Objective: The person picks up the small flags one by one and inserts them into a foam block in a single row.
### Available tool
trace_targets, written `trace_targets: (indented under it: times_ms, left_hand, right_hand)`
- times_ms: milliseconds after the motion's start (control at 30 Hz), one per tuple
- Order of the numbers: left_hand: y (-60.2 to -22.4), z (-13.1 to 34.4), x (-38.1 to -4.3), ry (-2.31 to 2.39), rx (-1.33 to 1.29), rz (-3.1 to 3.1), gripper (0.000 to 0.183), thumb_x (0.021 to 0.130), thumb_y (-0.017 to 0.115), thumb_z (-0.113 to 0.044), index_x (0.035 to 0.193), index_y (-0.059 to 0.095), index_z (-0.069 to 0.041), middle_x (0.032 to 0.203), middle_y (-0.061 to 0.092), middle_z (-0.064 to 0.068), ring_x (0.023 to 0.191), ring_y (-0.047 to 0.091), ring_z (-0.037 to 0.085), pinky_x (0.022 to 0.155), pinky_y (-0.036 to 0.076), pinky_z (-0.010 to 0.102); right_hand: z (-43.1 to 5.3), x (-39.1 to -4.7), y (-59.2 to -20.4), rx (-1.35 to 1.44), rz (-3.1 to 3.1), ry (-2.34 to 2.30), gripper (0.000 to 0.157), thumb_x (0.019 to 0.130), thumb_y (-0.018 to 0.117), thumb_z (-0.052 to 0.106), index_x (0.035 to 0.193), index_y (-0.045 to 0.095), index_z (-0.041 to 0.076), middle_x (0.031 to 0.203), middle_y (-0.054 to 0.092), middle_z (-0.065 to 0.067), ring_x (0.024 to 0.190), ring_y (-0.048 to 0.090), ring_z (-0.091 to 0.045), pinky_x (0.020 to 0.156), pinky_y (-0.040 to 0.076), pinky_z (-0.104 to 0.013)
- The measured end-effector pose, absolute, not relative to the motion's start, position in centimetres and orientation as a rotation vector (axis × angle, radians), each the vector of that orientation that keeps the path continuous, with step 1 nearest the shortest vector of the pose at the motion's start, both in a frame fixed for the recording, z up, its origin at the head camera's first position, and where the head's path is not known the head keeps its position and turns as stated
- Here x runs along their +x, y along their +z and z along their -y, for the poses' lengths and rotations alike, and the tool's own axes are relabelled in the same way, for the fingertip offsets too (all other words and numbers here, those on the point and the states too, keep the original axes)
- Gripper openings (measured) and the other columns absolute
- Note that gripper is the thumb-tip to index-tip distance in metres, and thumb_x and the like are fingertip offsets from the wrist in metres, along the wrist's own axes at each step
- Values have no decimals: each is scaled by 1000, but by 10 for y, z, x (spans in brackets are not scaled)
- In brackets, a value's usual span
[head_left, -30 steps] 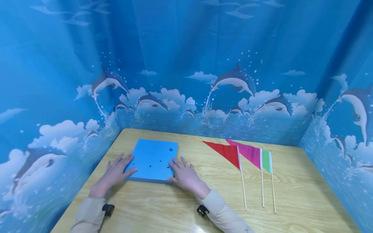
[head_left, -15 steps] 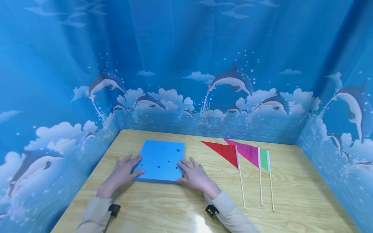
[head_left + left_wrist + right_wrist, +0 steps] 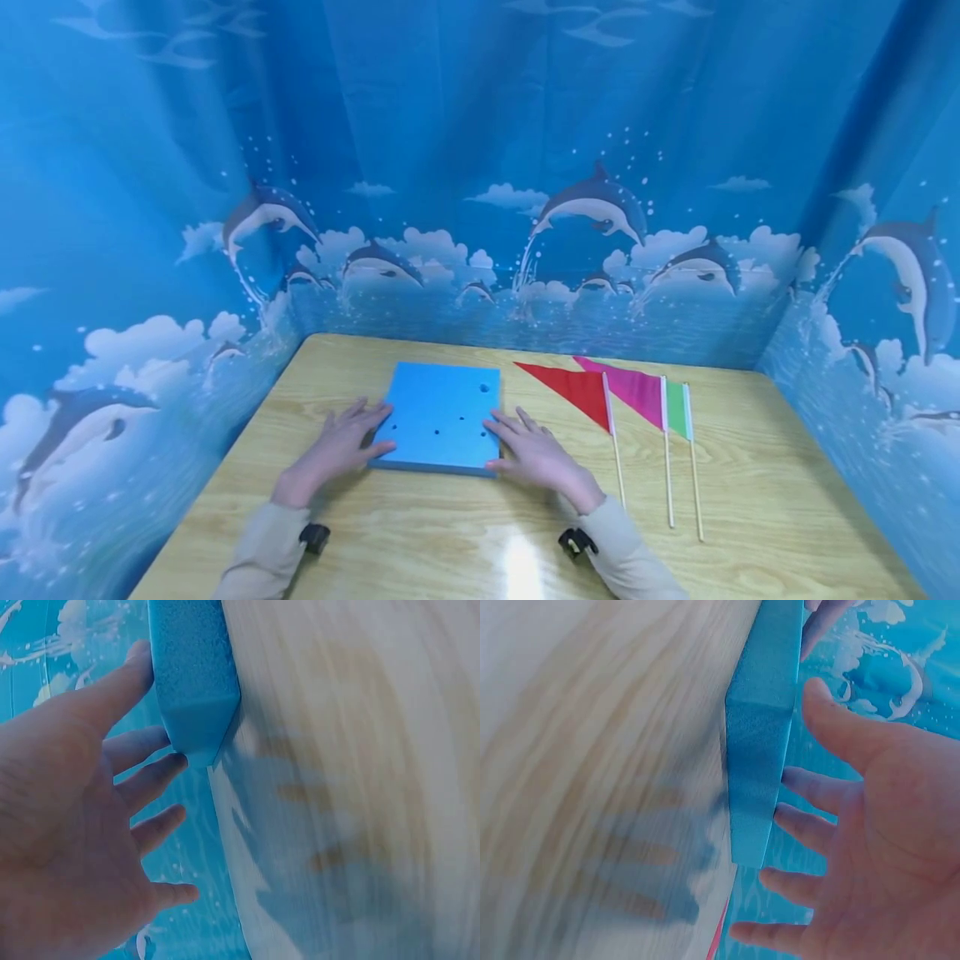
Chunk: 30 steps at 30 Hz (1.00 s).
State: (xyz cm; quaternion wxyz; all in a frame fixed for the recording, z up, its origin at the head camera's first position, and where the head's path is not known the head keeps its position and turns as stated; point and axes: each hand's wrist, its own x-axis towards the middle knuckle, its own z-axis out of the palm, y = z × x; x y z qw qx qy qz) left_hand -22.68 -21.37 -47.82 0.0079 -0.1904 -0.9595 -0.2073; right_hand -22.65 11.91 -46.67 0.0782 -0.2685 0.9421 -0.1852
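A flat blue foam block (image 3: 438, 408) with several small holes in its top lies on the wooden table. At its left edge is my left hand (image 3: 337, 450), fingers spread, with thumb and fingertips touching the block's rim. My right hand (image 3: 536, 454) lies along the opposite edge in the same way, fingers extended. Both wrist views show the foam block (image 3: 199, 675) from its side, resting on the table, with the left fingertips against its corner. In the right wrist view, the right hand (image 3: 885, 817) has its fingertips along the block's side wall.
To the right lie three small flags on sticks: a red flag (image 3: 577, 392), a magenta flag (image 3: 633, 392) and a green flag (image 3: 678, 408). The table (image 3: 420, 542) is bounded at the back and sides by a blue dolphin-print curtain (image 3: 450, 167).
Both hands and the foam block between them have moved to the right across the table, closer to the flags. The flags stay where they lie; the view has shifted slightly.
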Motion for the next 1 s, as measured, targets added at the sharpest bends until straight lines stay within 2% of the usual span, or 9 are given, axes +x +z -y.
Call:
trace_targets:
  times_ms: [300, 567, 1000]
  left_hand:
    - [-477, 193, -230, -656, -683, 3019, 67, 86, 56, -49, 141, 37, -15, 146, 36, 7, 138, 19, 36, 101, 6, 70]
    - [-477, 174, -232, -675, -737, 3039, 70, 85, 56, -52, 142, 35, -18, 147, 33, 4, 139, 16, 33, 103, 5, 69]
    - [-480, 141, -229, -616, -859, 3019, 71, 85, 54, -55, 143, 33, -20, 149, 30, 4, 139, 16, 34, 103, 7, 68]
  right_hand:
    - [-146, -219, -468, -797, -2869, -540, 65, 88, 57, 44, 144, 33, 21, 152, 24, -2, 139, 10, -38, 100, 21, -69]
    - [-173, -214, -470, -783, -2872, -593, 65, 87, 58, 43, 144, 33, 22, 151, 25, -2, 140, 8, -36, 102, 16, -68]
    - [-219, -209, -478, -813, -2888, -511, 66, 89, 52, 49, 145, 27, 27, 153, 19, 2, 141, 6, -33, 103, 13, -68]
